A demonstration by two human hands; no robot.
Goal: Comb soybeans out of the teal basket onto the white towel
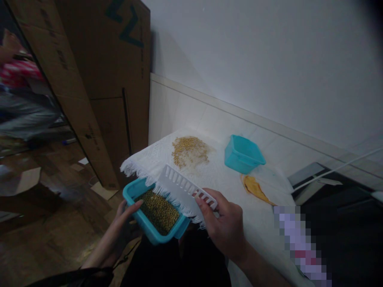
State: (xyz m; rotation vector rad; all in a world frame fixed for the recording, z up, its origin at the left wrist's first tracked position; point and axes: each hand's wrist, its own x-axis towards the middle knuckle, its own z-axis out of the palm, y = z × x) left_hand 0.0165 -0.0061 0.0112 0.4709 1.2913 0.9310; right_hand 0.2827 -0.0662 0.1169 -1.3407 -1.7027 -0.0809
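Observation:
My left hand point(121, 225) grips the near left side of a teal plastic tray point(131, 193) filled with small green beans point(158, 211), held just under the fringed edge of a white cloth point(227, 179). My right hand point(224, 225) is closed on a white slotted plastic scraper point(182, 185) that lies along the cloth's edge above the tray. A loose heap of yellowish beans point(190, 150) sits farther back on the cloth.
A second teal tray point(243, 154), tipped on its side, rests on the cloth by the tiled wall. A yellow scrap point(254, 187) lies near it. Tall cardboard boxes point(98, 79) stand at the left. A wooden floor point(44, 207) lies below.

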